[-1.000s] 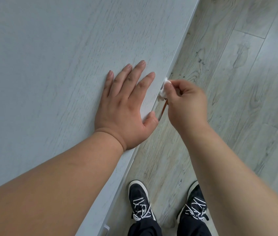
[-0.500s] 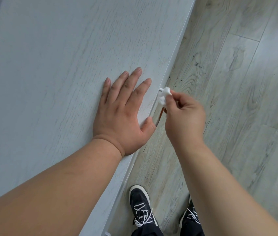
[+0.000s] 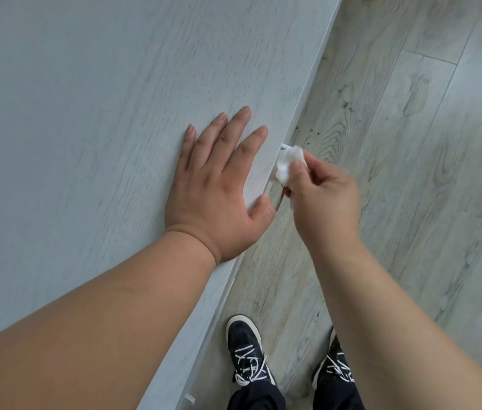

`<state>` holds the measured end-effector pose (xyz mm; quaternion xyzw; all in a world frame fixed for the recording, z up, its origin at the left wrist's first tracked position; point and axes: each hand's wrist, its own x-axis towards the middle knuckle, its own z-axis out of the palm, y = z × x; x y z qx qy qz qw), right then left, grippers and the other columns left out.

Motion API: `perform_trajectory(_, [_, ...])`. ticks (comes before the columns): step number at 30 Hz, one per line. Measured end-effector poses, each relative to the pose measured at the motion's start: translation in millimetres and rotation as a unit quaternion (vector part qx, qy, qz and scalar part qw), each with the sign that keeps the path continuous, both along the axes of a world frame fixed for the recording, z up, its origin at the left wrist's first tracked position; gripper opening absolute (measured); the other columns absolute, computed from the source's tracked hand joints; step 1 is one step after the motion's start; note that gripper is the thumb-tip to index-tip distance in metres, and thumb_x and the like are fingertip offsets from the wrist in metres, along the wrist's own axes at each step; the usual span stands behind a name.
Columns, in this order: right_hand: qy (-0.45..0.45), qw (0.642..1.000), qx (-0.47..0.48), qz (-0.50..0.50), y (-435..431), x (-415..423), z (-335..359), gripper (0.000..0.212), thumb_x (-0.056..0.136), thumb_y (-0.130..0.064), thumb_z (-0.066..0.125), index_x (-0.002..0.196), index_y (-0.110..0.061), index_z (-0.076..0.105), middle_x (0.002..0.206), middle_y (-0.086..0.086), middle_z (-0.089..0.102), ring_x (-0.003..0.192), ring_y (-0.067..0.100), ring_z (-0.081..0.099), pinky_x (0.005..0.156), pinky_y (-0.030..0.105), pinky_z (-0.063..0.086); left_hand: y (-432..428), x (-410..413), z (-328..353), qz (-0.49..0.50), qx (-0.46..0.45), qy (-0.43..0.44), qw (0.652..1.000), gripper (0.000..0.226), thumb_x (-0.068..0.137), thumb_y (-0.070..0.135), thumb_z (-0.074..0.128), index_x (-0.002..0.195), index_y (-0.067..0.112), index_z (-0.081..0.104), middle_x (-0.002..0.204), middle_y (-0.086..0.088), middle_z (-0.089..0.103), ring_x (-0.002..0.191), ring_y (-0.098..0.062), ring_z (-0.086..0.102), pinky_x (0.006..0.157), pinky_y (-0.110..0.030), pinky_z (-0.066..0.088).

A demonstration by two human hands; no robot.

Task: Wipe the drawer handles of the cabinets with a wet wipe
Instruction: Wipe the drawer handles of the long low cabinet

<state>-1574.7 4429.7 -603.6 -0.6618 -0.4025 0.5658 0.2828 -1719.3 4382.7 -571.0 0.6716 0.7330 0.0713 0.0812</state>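
Pale wood-grain planks make up the floor (image 3: 411, 173), and beside it the light grey cabinet top (image 3: 86, 143) slants from lower left to upper right. My left hand (image 3: 219, 187) lies flat on that top, palm down, fingers straight and spread, the thumb at the front edge. Just past that edge, my right hand (image 3: 322, 202) pinches the bunched white wet wipe (image 3: 288, 164) between thumb and curled fingers and presses it against the drawer handle (image 3: 283, 147). Only the handle's pale upper end shows above the wipe. Its long axis seems to follow the cabinet's front edge, though most of it is covered. The drawer fronts are hidden from this angle. My dark shoes (image 3: 245, 350) with white laces stand on the floor near the cabinet.
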Motion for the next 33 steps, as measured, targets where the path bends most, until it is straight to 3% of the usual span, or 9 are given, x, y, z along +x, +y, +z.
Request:
perform_trajectory(3, [-0.009,1.000,0.013,-0.009,5.7,-5.2,-0.4,0.020,0.102,-0.027,0.063,0.113,-0.028,0.079,0.086,-0.013,0.078,0.079,-0.006,0.070,0.071,0.014,0.053,-0.4,0.6,-0.1,0.000,0.001,-0.001,1.000,0.080,0.082,0.046,0.053,0.157,0.021,0.042,0.170,-0.002,0.027,0.157,-0.028,0.023,0.127,-0.056,0.014])
perform_trajectory(6, [-0.046,0.999,0.001,0.011,-19.5,-4.2,-1.2,0.021,0.102,-0.026,0.061,0.095,-0.025,0.081,0.068,0.004,0.069,0.058,0.003,0.054,0.057,0.023,0.043,0.6,0.5,-0.5,0.001,0.005,-0.003,1.000,0.080,0.082,0.047,0.052,0.157,0.020,0.043,0.170,-0.003,0.028,0.157,-0.028,0.024,0.127,-0.057,0.014])
perform_trajectory(9, [-0.039,0.999,-0.011,0.017,-29.6,-4.4,2.8,0.021,0.101,-0.026,0.061,0.092,-0.032,0.079,0.066,-0.004,0.069,0.059,0.007,0.061,0.055,0.024,0.047,-0.3,0.3,-1.2,0.004,0.011,-0.008,1.000,0.080,0.082,0.047,0.053,0.157,0.020,0.044,0.170,-0.002,0.028,0.157,-0.028,0.024,0.127,-0.057,0.015])
perform_trajectory(13, [-0.046,0.999,0.007,-0.014,-0.7,-10.6,0.2,0.026,0.101,-0.026,0.063,0.124,-0.031,0.074,0.092,-0.015,0.077,0.086,-0.005,0.069,0.081,0.016,0.055,0.0,0.1,-0.8,0.000,0.007,-0.001,1.000,0.080,0.081,0.046,0.055,0.157,0.020,0.044,0.170,-0.003,0.028,0.157,-0.028,0.024,0.127,-0.057,0.015])
perform_trajectory(16, [-0.059,0.998,0.019,0.010,-15.5,-10.8,-2.2,0.038,0.101,-0.025,0.063,0.138,-0.027,0.066,0.085,-0.020,0.073,0.078,-0.010,0.066,0.075,0.010,0.050,0.6,0.2,-1.7,-0.001,0.010,-0.004,1.000,0.080,0.081,0.047,0.054,0.156,0.019,0.045,0.170,-0.003,0.029,0.157,-0.028,0.025,0.126,-0.058,0.016])
perform_trajectory(22, [-0.086,0.993,0.062,0.042,-33.4,-4.5,-12.3,0.045,0.099,-0.027,0.066,0.143,-0.034,0.059,0.069,-0.014,0.062,0.066,0.011,0.060,0.077,0.041,0.058,-0.4,0.4,-2.1,0.003,0.016,-0.006,1.000,0.080,0.081,0.047,0.056,0.156,0.019,0.045,0.170,-0.003,0.029,0.157,-0.028,0.026,0.126,-0.058,0.016])
perform_trajectory(26, [-0.128,0.982,0.130,0.050,-15.1,-4.5,-15.5,0.038,0.101,-0.028,0.064,0.139,-0.034,0.063,0.074,-0.010,0.068,0.068,0.011,0.062,0.076,0.034,0.057,0.1,0.2,-1.6,0.000,0.008,-0.003,1.000,0.080,0.081,0.045,0.055,0.157,0.020,0.044,0.170,-0.003,0.028,0.157,-0.028,0.024,0.127,-0.056,0.014])
perform_trajectory(30, [-0.142,0.980,0.090,0.102,-39.3,-0.8,-11.0,0.049,0.101,-0.033,0.061,0.146,-0.043,0.045,0.058,-0.010,0.054,0.059,0.011,0.054,0.062,0.031,0.047,-0.3,0.7,-1.9,0.004,0.008,-0.007,1.000,0.080,0.082,0.048,0.054,0.157,0.020,0.044,0.170,-0.001,0.028,0.158,-0.027,0.023,0.127,-0.056,0.014])
perform_trajectory(33, [-0.138,0.976,0.109,0.124,-23.2,1.2,-9.6,0.033,0.099,-0.033,0.062,0.123,-0.035,0.040,0.059,-0.007,0.060,0.055,0.012,0.056,0.055,0.032,0.042,-0.5,0.6,-2.2,0.003,0.007,-0.004,1.000,0.080,0.083,0.047,0.053,0.157,0.020,0.043,0.170,-0.002,0.028,0.158,-0.027,0.023,0.128,-0.056,0.013])
